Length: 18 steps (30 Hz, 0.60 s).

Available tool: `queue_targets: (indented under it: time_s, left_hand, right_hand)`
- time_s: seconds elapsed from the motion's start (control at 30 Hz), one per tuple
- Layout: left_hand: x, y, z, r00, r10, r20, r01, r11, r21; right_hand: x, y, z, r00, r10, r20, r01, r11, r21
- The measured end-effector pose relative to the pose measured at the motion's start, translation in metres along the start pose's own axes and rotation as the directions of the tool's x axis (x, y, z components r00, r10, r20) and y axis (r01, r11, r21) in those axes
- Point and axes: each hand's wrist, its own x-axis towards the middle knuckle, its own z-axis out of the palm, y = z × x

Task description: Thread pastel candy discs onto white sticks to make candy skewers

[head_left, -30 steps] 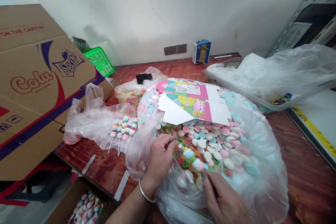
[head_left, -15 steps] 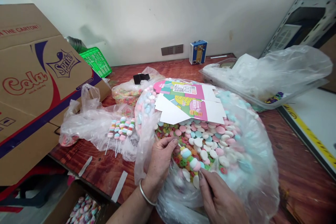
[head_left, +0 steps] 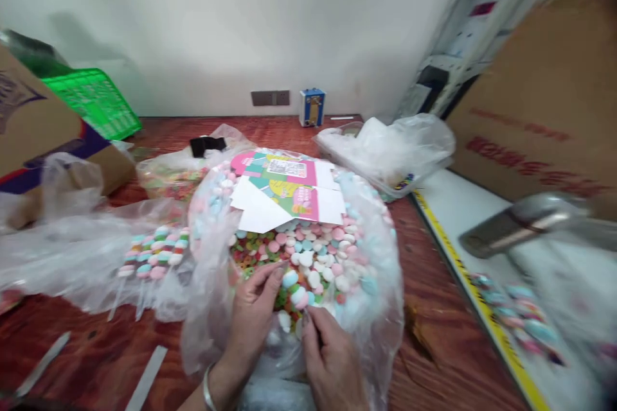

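A red-brown table (head_left: 434, 347) fills the lower view, with a white wall behind it. At the right edge stands a brown carton (head_left: 540, 109), and at the left another carton (head_left: 29, 122) with a green basket (head_left: 91, 99) behind it. In the middle of the table lies a big clear bag (head_left: 380, 270), open at the top and heaped with pink, white and blue sweets (head_left: 318, 253); a flattened printed box (head_left: 284, 189) rests on the far side of the heap. A second bag (head_left: 390, 148) lies to the right of it, near the wall, and crumpled plastic (head_left: 62, 257) spreads to the left, with finished skewers (head_left: 154, 253) of sweets lying on it just beside the big bag. A blurred metal tool (head_left: 520, 225) juts in from the right. Both hands work at the near edge of the heap. The left hand (head_left: 253, 311), a bangle on its wrist, has its fingers bent together on a skewer (head_left: 296, 289) of sweets lying on the heap. The right hand (head_left: 330, 363) pinches that skewer's near end between thumb and fingertips. A small blue device (head_left: 312, 106) stands at the wall beside a socket (head_left: 270, 98).
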Motion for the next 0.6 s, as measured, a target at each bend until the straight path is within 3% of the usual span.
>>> queue_targets:
  time_s: [0.13, 0.27, 0.4, 0.6]
  left_hand:
    - [0.002, 0.006, 0.010, 0.995, -0.070, -0.072, 0.045, 0.952, -0.301]
    - [-0.003, 0.019, 0.020, 0.964, -0.252, 0.089, 0.260, 0.807, -0.530]
    - [-0.012, 0.018, 0.023, 0.934, -0.313, 0.173, 0.356, 0.762, -0.541]
    - [-0.021, 0.007, 0.027, 0.943, -0.261, 0.206, 0.330, 0.812, -0.481]
  right_hand:
    - [-0.004, -0.004, 0.011, 0.999, -0.036, -0.018, 0.036, 0.999, 0.031]
    - [-0.006, -0.005, 0.024, 0.985, -0.085, -0.147, 0.088, 0.996, 0.013]
    - [-0.005, -0.007, 0.027, 0.985, -0.095, -0.142, 0.099, 0.995, 0.024]
    - [-0.006, -0.010, 0.025, 0.987, -0.062, -0.145, 0.084, 0.985, 0.149]
